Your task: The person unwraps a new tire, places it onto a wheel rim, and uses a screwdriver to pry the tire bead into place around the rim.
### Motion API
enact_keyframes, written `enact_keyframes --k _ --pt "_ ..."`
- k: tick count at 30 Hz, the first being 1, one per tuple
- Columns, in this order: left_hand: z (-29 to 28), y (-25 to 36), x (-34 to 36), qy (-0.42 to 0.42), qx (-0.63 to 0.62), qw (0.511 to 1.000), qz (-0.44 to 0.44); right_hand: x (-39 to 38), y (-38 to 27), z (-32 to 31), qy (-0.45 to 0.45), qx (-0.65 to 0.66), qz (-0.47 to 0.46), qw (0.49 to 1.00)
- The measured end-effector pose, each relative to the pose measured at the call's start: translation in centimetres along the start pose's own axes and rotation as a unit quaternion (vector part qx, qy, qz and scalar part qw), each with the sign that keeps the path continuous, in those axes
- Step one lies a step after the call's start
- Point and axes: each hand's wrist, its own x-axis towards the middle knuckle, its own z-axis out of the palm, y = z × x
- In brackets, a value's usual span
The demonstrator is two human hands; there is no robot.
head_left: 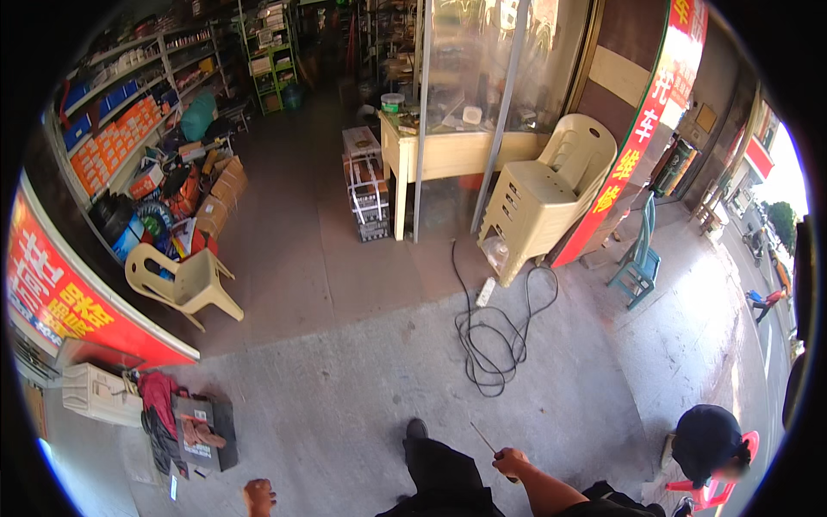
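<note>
My right hand is closed round the handle of a screwdriver. Its long thin shaft points up and to the left, over the grey floor, and most of the handle is hidden in my fingers. My left hand hangs at the lower edge with its fingers curled in, and nothing shows in it. To its upper left stands a dark box with a pair of reddish-brown gloves on top. Dark red and black cloth lies beside the box.
A black cable lies coiled ahead, by a white power strip. Stacked beige chairs stand beside a table; another beige chair is at left. A person in a dark cap sits at right on a red chair.
</note>
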Motion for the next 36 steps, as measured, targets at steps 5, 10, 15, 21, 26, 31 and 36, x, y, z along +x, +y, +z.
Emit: enact_keyframes --k 5,10,15,21,26,31,36 --pt "4.3 4.0 0.6 -0.075 0.036 0.99 -0.112 3.8 -10.9 -6.5 -0.034 0.001 -0.033 0.999" --pt "6.2 11.6 0.5 -0.094 0.049 0.987 -0.117 7.7 -25.3 -14.6 0.025 0.036 -0.112 0.993" --pt "7.1 17.7 8.2 -0.081 0.015 0.99 -0.114 12.9 -38.4 -18.1 0.013 0.002 -0.182 0.983" --pt "7.5 22.3 20.0 -0.149 -0.123 0.962 -0.194 17.3 -47.3 -20.0 -0.004 -0.087 -0.137 0.987" --pt "3.0 38.5 27.7 -0.087 0.024 0.988 -0.129 17.9 -55.3 -23.3 -0.059 -0.022 -0.031 0.998" --pt "-0.2 58.5 33.5 -0.028 -0.016 0.999 -0.024 21.8 -66.1 -27.5 -0.046 -0.023 -0.095 0.994" --pt "0.8 70.1 39.9 -0.027 0.021 0.999 -0.02 29.9 -75.1 -29.8 -0.033 0.066 -0.012 0.997"
